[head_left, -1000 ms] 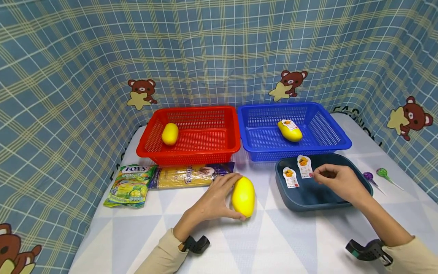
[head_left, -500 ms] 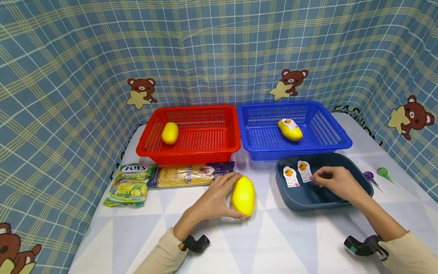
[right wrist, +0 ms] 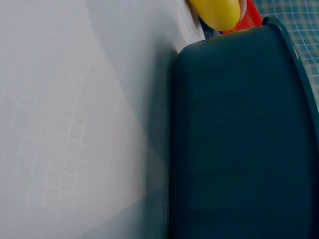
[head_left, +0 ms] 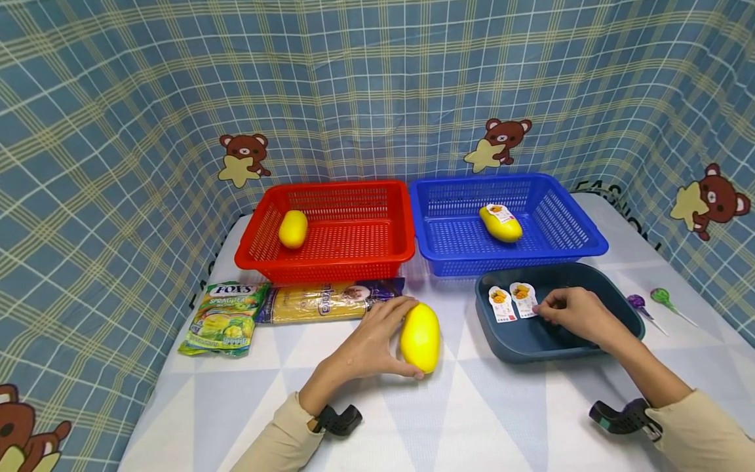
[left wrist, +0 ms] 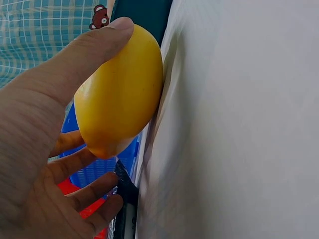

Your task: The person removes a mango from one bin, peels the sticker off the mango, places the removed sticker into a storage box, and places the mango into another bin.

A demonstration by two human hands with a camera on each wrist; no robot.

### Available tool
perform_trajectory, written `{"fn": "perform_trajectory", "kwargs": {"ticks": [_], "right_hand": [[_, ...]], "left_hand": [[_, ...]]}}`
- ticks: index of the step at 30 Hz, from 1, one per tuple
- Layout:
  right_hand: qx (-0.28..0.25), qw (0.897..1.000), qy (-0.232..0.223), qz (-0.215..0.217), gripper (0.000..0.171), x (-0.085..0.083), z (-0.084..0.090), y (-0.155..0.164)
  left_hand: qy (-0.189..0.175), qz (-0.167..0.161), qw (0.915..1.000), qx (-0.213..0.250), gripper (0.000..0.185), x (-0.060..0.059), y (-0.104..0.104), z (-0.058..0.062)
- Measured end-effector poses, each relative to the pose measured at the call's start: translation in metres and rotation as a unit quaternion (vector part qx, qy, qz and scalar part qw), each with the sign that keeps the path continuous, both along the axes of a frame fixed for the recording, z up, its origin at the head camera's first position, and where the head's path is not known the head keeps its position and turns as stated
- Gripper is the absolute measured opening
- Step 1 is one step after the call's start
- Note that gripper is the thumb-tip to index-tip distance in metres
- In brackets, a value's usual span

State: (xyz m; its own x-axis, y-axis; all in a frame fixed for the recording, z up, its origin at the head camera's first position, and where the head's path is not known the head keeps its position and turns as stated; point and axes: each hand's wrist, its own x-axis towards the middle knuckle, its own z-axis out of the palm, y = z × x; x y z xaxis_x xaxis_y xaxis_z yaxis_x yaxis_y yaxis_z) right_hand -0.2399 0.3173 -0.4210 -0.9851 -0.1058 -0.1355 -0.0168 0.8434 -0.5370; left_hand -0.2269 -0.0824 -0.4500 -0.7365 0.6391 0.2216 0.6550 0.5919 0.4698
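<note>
My left hand [head_left: 367, 344] holds a smooth yellow mango [head_left: 420, 337] on the table, thumb at its near end and fingertips at its far end. In the left wrist view the thumb lies along the mango [left wrist: 119, 89], which rests against the cloth. My right hand [head_left: 580, 316] reaches into a dark teal tub [head_left: 513, 354] and pinches the lower corner of a white mango label [head_left: 522, 300]. Beside it in the tub is a second label [head_left: 501, 305]. In the right wrist view the tub's outer wall [right wrist: 239, 139] hides the right hand.
Behind stand a red basket [head_left: 330, 265] with a plain mango [head_left: 293, 229] and a blue basket [head_left: 466, 252] with a labelled mango [head_left: 501, 224]. A candy bag [head_left: 225, 320] and a pasta packet [head_left: 321, 303] lie left. Two lollipops [head_left: 660, 297] lie right of the tub.
My right hand has lowered slightly in the tub, and the label at its fingertips has come down with it, closer to the other label. My left hand and the mango have stayed put.
</note>
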Motion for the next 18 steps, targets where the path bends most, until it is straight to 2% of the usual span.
{"fn": "perform_trajectory", "kwargs": {"ticks": [10,18], "right_hand": [[0.066,0.996,0.033,0.047,0.022,-0.0035,-0.0020,-0.0054],[0.098,0.995,0.032,0.015,0.037,-0.0003,-0.0028,-0.0029]], "left_hand": [[-0.011,0.007,0.9999,-0.005,0.118,0.0011,-0.0011,0.0020],[-0.012,0.005,0.9999,-0.004,0.117,0.0004,0.0016,-0.0001]]}}
